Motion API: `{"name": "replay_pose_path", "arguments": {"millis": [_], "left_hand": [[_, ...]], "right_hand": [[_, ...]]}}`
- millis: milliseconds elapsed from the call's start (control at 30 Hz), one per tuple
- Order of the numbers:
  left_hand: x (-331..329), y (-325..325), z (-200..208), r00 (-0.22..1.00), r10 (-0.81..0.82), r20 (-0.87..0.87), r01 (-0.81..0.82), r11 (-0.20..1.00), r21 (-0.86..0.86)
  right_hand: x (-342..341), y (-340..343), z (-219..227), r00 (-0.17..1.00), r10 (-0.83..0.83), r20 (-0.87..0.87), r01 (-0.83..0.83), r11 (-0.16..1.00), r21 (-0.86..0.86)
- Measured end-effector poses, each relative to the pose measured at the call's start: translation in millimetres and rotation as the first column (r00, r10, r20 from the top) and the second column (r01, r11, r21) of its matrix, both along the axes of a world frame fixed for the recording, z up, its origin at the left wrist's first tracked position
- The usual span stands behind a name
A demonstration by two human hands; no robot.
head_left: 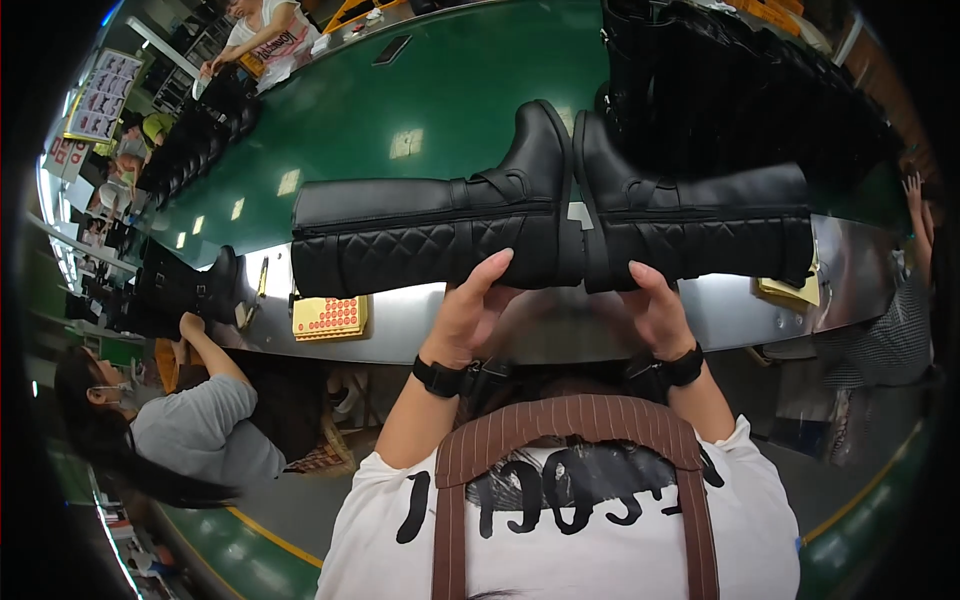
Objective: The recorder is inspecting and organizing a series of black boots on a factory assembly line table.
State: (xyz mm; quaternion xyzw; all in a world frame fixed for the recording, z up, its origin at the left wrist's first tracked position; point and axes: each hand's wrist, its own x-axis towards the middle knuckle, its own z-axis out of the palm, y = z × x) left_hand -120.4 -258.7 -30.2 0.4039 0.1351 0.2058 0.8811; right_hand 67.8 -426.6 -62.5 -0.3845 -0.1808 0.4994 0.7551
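Observation:
Two tall black boots lie sideways in front of me, sole to sole, shafts pointing outward. My left hand (474, 311) grips the left boot (430, 225) from below near its heel, thumb on the quilted side. The right boot (700, 225) is held the same way by my right hand (655, 312), thumb near its heel. Both boots show a quilted panel, a smooth panel, a zip line and crossed ankle straps. Most of my fingers are hidden beneath the boots. A small pale tag (578, 213) shows between the two soles.
Along the green work table (350, 130) runs a metal edge. Several black boots (750, 90) crowd the far right. Stickers on a yellow pad (331, 316) lie at left, near a yellow-handled tool (262, 278). A phone (392, 50) lies farther back. A co-worker (200, 415) sits at left.

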Motion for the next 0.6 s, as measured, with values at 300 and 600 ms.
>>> {"name": "replay_pose_path", "arguments": {"millis": [300,600], "left_hand": [[-12,-17,5,0.974,0.216,0.062,-0.224,0.958,0.178],[-4,-6,-6,0.973,0.188,-0.135,-0.165,0.972,0.166]], "right_hand": [[-15,4,3,0.894,-0.135,0.428,0.095,0.989,0.113],[4,25,24,0.852,-0.164,0.498,0.075,0.978,0.194]]}}
